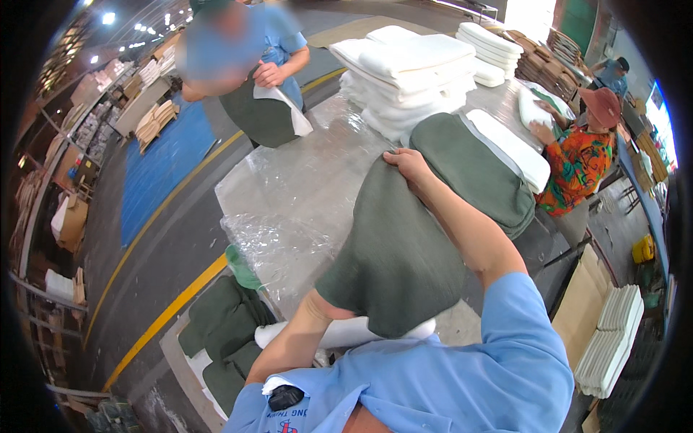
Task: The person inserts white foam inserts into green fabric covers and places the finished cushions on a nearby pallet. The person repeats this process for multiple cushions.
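A dark green felt-like cloth piece (pixel 397 252) hangs in front of my chest, above the near side of the plastic-covered table (pixel 281 195). My right hand (pixel 410 166) pinches its far upper edge. At its lower left corner is my left hand (pixel 333 309), whose fingers are hidden behind or inside the cloth. Just right of my right hand lies a stack of similar green pieces (pixel 469 166), beside folded white pads (pixel 511 150). A rolled white piece (pixel 339 334) shows between my left forearm and my body.
Tall white pads (pixel 408 79) are piled at the table's far side. Across the table a co-worker (pixel 285 43) holds a green and white piece; another in a red hat (pixel 577 159) handles white pads at right. A box of green cloths (pixel 224 325) stands at lower left.
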The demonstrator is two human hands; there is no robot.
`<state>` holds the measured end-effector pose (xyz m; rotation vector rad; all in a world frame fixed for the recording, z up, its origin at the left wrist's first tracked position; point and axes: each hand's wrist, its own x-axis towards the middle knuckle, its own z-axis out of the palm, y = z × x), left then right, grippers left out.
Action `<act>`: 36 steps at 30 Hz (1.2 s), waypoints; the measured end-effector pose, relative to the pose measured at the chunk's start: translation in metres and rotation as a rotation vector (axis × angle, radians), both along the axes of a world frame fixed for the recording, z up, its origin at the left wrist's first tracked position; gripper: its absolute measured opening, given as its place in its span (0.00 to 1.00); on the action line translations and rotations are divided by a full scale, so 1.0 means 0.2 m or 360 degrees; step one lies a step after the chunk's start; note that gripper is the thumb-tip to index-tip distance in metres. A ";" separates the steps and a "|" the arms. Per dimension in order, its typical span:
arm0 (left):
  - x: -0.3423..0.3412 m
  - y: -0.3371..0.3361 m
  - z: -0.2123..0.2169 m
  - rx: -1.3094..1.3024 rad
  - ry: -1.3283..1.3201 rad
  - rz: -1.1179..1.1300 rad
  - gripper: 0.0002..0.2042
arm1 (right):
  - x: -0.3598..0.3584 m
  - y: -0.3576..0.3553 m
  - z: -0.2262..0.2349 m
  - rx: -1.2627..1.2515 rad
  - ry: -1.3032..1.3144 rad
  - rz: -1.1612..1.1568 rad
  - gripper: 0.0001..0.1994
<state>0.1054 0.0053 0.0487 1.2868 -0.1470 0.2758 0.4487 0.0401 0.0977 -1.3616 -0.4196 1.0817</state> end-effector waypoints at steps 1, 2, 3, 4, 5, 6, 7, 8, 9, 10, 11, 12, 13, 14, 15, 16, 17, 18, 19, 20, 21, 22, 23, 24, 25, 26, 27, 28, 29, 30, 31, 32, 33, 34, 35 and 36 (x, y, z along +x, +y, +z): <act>-0.07 0.02 -0.11 0.0009 0.0243 -0.0081 0.31 | -0.01 -0.01 0.05 0.0174 0.0119 0.0110 0.09; -0.05 0.04 -0.08 0.0295 0.0426 -0.0182 0.31 | -0.01 -0.01 0.11 0.0325 0.0237 0.0216 0.09; -0.03 0.05 -0.06 0.0603 0.0579 -0.0319 0.31 | -0.01 -0.04 0.16 0.0499 0.0311 0.0279 0.10; 0.07 0.01 0.07 0.0873 0.0769 -0.0375 0.31 | -0.03 -0.09 0.23 0.0649 0.0401 0.0341 0.10; 0.15 -0.03 0.22 0.1159 0.0966 -0.0436 0.30 | -0.08 -0.13 0.32 0.0724 0.0388 0.0319 0.11; 0.11 -0.02 0.19 0.0990 0.0927 -0.0176 0.29 | -0.15 -0.18 0.43 0.0822 0.0375 0.0328 0.12; 0.09 -0.02 0.11 0.0827 0.0842 0.0054 0.29 | -0.18 -0.25 0.50 0.1014 0.0359 0.0385 0.12; 0.09 -0.02 0.06 0.0657 0.0746 0.0265 0.29 | -0.18 -0.31 0.54 0.1198 0.0348 0.0428 0.13; 0.10 0.01 0.04 0.0233 0.0709 0.0279 0.27 | -0.15 -0.38 0.55 0.1325 0.0224 0.0510 0.12; 0.11 0.03 0.03 -0.0190 0.0656 0.0308 0.26 | -0.13 -0.43 0.56 0.1453 0.0106 0.0597 0.11; 0.09 0.08 -0.02 -0.0577 0.0512 0.0292 0.24 | -0.12 -0.46 0.54 0.1515 0.0099 0.0659 0.10; 0.06 0.12 -0.05 -0.0965 0.0362 0.0272 0.23 | -0.10 -0.48 0.50 0.1572 0.0104 0.0720 0.09; 0.02 0.14 -0.07 -0.0711 0.0227 0.0428 0.25 | -0.09 -0.49 0.45 0.1620 0.0104 0.0772 0.08; -0.01 0.16 -0.06 -0.0455 0.0098 0.0581 0.27 | -0.07 -0.49 0.40 0.1540 0.0062 0.0745 0.08; -0.02 0.17 -0.05 -0.0524 -0.0028 0.0514 0.30 | -0.06 -0.49 0.35 0.1463 0.0017 0.0718 0.08; -0.03 0.18 -0.04 -0.0594 -0.0146 0.0453 0.33 | -0.07 -0.48 0.31 0.1390 -0.0015 0.0697 0.08; -0.02 0.20 0.03 -0.0983 -0.0266 0.0156 0.36 | -0.10 -0.49 0.27 0.1231 0.0009 0.0547 0.07; -0.04 0.19 0.08 -0.1076 -0.0284 -0.0016 0.41 | -0.13 -0.49 0.24 0.1151 -0.0018 0.0494 0.06; -0.04 0.18 0.12 -0.1161 -0.0289 -0.0197 0.45 | -0.14 -0.50 0.21 0.1072 -0.0051 0.0430 0.06; -0.05 0.17 0.13 -0.1027 -0.0297 -0.0221 0.44 | -0.15 -0.51 0.18 0.0993 -0.0087 0.0365 0.06; -0.05 0.16 0.15 -0.0894 -0.0305 -0.0247 0.44 | -0.16 -0.51 0.15 0.0969 -0.0175 0.0365 0.06; -0.06 0.14 0.17 -0.0764 -0.0307 -0.0264 0.43 | -0.16 -0.51 0.13 0.0953 -0.0185 0.0374 0.06; -0.08 0.12 0.19 -0.0826 -0.0276 -0.0172 0.40 | -0.16 -0.51 0.12 0.0938 -0.0195 0.0381 0.07; -0.09 0.09 0.22 -0.0889 -0.0246 -0.0081 0.38 | -0.17 -0.52 0.10 0.0922 -0.0207 0.0389 0.07; -0.11 0.06 0.23 -0.0955 -0.0216 0.0023 0.37 | -0.18 -0.53 0.08 0.0888 -0.0247 0.0451 0.08; -0.13 0.05 0.24 -0.1054 -0.0251 0.0062 0.34 | -0.19 -0.54 0.04 0.0854 -0.0288 0.0514 0.09; -0.12 0.05 0.24 -0.1153 -0.0288 0.0103 0.32 | -0.21 -0.56 0.01 0.0821 -0.0328 0.0580 0.11; -0.13 0.04 0.25 -0.1242 -0.0333 0.0152 0.30 | -0.24 -0.59 -0.05 0.0648 -0.0402 0.0620 0.12; -0.13 0.02 0.26 -0.1262 -0.0338 0.0180 0.29 | -0.26 -0.64 -0.14 0.0467 -0.0490 0.0652 0.13; -0.13 -0.01 0.27 -0.1283 -0.0343 0.0226 0.28 | -0.27 -0.69 -0.20 0.0286 -0.0571 0.0697 0.13; -0.13 -0.03 0.27 -0.1310 -0.0353 0.0277 0.27 | -0.24 -0.76 -0.23 0.0323 -0.0551 0.0647 0.14; -0.12 -0.04 0.27 -0.1342 -0.0344 0.0279 0.26 | -0.20 -0.80 -0.22 0.0351 -0.0530 0.0597 0.14; -0.13 -0.04 0.28 -0.1380 -0.0328 0.0309 0.24 | -0.18 -0.83 -0.16 0.0352 -0.0617 0.0579 0.14; -0.17 -0.06 0.28 -0.1420 -0.0309 0.0353 0.23 | -0.17 -0.86 -0.03 0.0358 -0.0693 0.0572 0.13; -0.21 -0.08 0.28 -0.1504 -0.0275 0.0453 0.19 | -0.21 -0.87 0.13 0.0287 -0.0862 0.0567 0.14; -0.26 -0.10 0.23 -0.1540 -0.0361 0.0428 0.19 | -0.24 -0.86 0.30 0.0240 -0.1038 0.0571 0.15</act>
